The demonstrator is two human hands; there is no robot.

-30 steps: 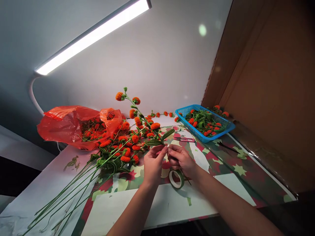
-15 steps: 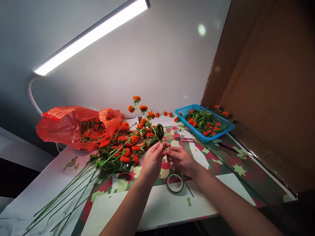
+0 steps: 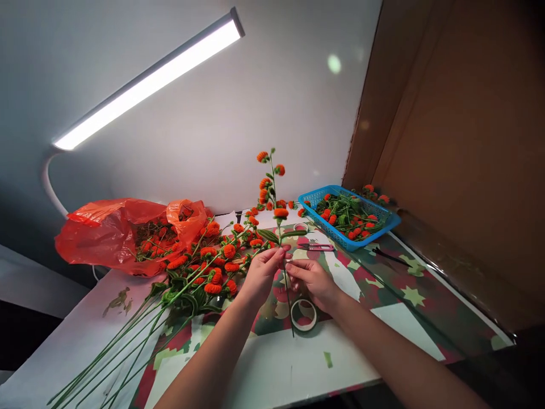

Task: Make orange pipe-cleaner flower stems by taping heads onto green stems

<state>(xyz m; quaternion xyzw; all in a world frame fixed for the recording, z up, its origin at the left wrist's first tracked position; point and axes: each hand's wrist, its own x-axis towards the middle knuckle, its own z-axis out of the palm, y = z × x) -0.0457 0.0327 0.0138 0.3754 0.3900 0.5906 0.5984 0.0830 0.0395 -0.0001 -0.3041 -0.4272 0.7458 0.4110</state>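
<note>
My left hand [image 3: 263, 274] pinches the stem of an upright artificial flower branch [image 3: 280, 213] just below its two spread green leaves. Several fuzzy orange blooms line the upper stem, and the thin lower stem runs down past my fingers. Close beside it, my right hand [image 3: 311, 281] is closed with thumb and forefinger at the stem; a strip of tape between them is too small to make out. Below the right hand hangs or stands a roll of green floral tape [image 3: 304, 328], near the stem's lower end.
Finished-looking orange flower branches [image 3: 204, 278] lie at the left, beside a red plastic bag [image 3: 97, 238] of blooms. A blue basket [image 3: 352, 244] with flowers stands at the back right. Thread snips [image 3: 317, 247] lie behind my hands. A lit lamp [image 3: 149, 85] hangs above.
The flower branch has turned in my fingers and swung from leaning left to upright, its leaves now spread to both sides. Both hands stay close together at the stem.
</note>
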